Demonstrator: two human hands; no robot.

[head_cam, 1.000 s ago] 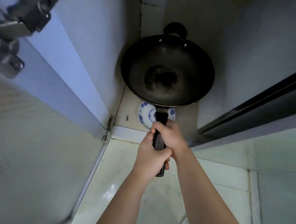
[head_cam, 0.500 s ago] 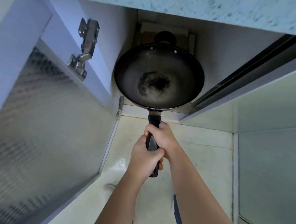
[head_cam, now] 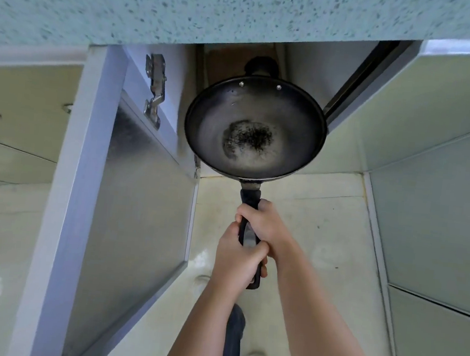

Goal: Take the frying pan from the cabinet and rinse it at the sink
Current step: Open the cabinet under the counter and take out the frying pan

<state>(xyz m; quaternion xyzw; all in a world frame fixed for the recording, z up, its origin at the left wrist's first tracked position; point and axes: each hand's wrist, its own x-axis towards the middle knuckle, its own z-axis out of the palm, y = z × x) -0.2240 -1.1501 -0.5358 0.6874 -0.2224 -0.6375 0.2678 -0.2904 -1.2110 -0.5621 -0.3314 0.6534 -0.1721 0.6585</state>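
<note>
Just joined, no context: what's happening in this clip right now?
A person grips the long handle of a dark pan with both hands: right hand nearer the bowl, left hand behind it. The pan is lifted, held roughly level in front of the open cabinet under the counter, its far loop handle at the opening. The cabinet door stands open on the left. The bowl has a dark scorched patch in the middle. No sink is in view, so rinsing is not yet begun.
</note>
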